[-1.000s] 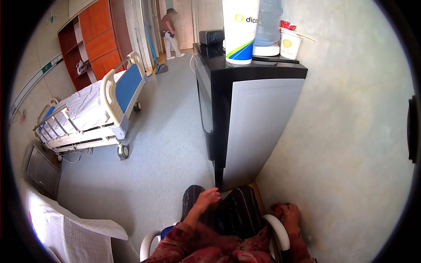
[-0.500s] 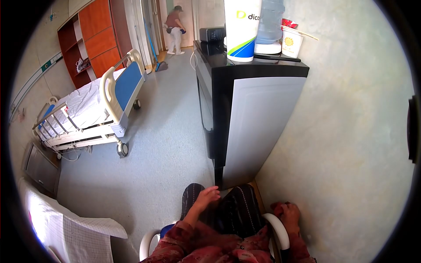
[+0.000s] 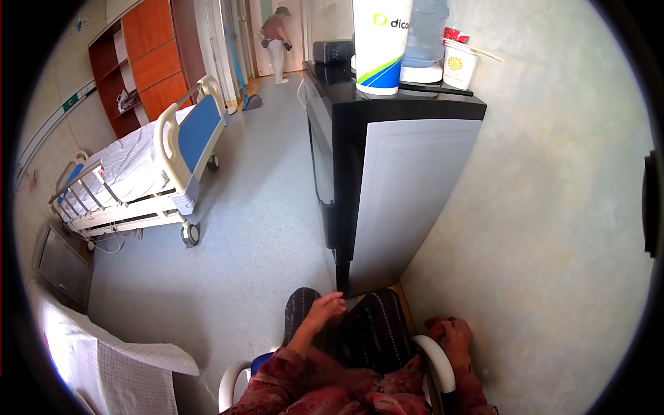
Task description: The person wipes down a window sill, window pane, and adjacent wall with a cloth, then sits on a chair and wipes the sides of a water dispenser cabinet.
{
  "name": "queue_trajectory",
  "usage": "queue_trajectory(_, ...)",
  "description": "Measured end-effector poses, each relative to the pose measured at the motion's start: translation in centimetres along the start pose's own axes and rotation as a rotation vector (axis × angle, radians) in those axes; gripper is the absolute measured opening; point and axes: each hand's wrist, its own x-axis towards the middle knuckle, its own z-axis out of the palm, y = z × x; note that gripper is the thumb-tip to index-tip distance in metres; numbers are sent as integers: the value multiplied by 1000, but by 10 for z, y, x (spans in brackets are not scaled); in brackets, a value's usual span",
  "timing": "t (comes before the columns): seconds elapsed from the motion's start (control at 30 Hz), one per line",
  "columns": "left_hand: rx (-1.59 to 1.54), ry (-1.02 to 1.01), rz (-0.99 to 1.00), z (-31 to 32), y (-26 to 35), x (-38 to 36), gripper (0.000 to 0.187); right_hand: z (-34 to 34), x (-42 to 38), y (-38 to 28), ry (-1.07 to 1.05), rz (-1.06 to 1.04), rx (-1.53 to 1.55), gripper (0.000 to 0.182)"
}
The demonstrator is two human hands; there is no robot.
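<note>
My left hand (image 3: 326, 308) hovers over my lap, above the dark striped trousers (image 3: 377, 325), fingers extended to the right and a little curled, with nothing seen in it. Past the white armrest (image 3: 437, 365) of the chair, beside the wall, my right hand (image 3: 456, 337) is closed on a dark red cloth (image 3: 436, 326). Part of that cloth is hidden by the fingers.
A black and grey cabinet (image 3: 415, 187) carries a dico cup (image 3: 380, 52), a paper cup (image 3: 458, 67) and a water bottle (image 3: 425, 34). A hospital bed (image 3: 131, 166) stands left. Near the door, a person (image 3: 275, 43) bends beside a broom (image 3: 252, 102).
The person by the door has shifted slightly, with legs closer together. The view has moved a little. Both of my hands keep the same pose.
</note>
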Motion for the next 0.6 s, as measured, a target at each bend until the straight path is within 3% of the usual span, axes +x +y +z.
queue_trajectory(0.6, 8, -18, 17, -7, -8, 3, 42, 8, -1, 6, 37, -46, -5, 28)
